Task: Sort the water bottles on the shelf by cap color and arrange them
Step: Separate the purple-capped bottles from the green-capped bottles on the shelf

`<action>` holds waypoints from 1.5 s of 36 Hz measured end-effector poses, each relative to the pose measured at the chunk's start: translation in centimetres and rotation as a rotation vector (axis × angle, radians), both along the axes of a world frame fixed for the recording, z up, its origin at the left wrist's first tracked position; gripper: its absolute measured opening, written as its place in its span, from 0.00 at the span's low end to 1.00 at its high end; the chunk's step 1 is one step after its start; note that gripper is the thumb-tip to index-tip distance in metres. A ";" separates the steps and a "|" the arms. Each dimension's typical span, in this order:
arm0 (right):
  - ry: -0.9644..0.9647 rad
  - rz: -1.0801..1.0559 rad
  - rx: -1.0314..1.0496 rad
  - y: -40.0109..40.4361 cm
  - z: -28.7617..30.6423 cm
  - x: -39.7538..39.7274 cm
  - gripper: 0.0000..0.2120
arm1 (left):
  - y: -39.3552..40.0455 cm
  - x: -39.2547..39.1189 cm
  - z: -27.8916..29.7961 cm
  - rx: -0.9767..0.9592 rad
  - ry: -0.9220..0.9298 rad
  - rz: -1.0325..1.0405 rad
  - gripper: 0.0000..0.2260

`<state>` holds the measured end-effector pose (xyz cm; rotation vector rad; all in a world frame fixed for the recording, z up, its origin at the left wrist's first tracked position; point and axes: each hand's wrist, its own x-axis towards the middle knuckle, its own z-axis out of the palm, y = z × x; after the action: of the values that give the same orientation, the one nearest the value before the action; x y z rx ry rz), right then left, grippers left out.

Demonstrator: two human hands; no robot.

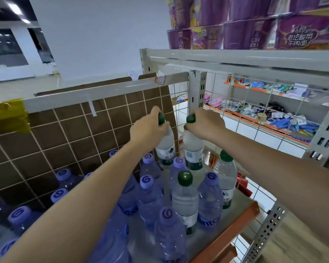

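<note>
Two green-capped bottles are up off the shelf at its back right corner, one in each hand. The left hand (150,128) is wrapped round the neck of the left green-capped bottle (165,149), its cap poking out above the fingers; the right hand (203,124) grips the neck of the right green-capped bottle (194,154) the same way. Both look full of water, so I would judge them fairly heavy for a neck hold. The thin clear plastic would dent if squeezed at the belly, while the neck ring and cap are stiff and give the fingers a ledge to hang from. A wet or glossy label band would likely be slippery, so the neck seems the better place.

Below them, toward the shelf's front right edge, two more green-capped bottles (185,198) stand upright among purple-capped bottles (150,196), so the colours are still mixed there. More purple caps run off along the left side against the wire grid panel (65,133). Whether the lifted bottles clear the caps beneath them I cannot quite tell from this angle.

Purple noodle tubs (254,25) are stacked on the upper shelf (254,57), and small goods fill racks beyond.
</note>
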<state>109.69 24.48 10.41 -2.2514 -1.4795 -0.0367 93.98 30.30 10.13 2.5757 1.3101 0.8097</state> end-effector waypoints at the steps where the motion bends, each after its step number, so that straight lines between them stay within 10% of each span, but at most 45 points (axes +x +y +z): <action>1: 0.001 0.005 0.062 0.0 0.6 -0.4 0.12 | -0.2 -0.2 0.7 0.027 -0.032 0.014 0.12; 18: 0.050 0.242 0.787 -2.7 11.2 -12.2 0.12 | -6.3 -10.7 10.3 0.418 -0.552 0.120 0.09; 54: 0.430 0.841 0.749 -16.0 11.6 -59.4 0.10 | -29.4 -59.0 12.9 0.701 -0.547 0.668 0.08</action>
<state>50.29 8.46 22.02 -0.8968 -1.6662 0.1230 34.96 0.86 23.07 1.9588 1.9265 2.2311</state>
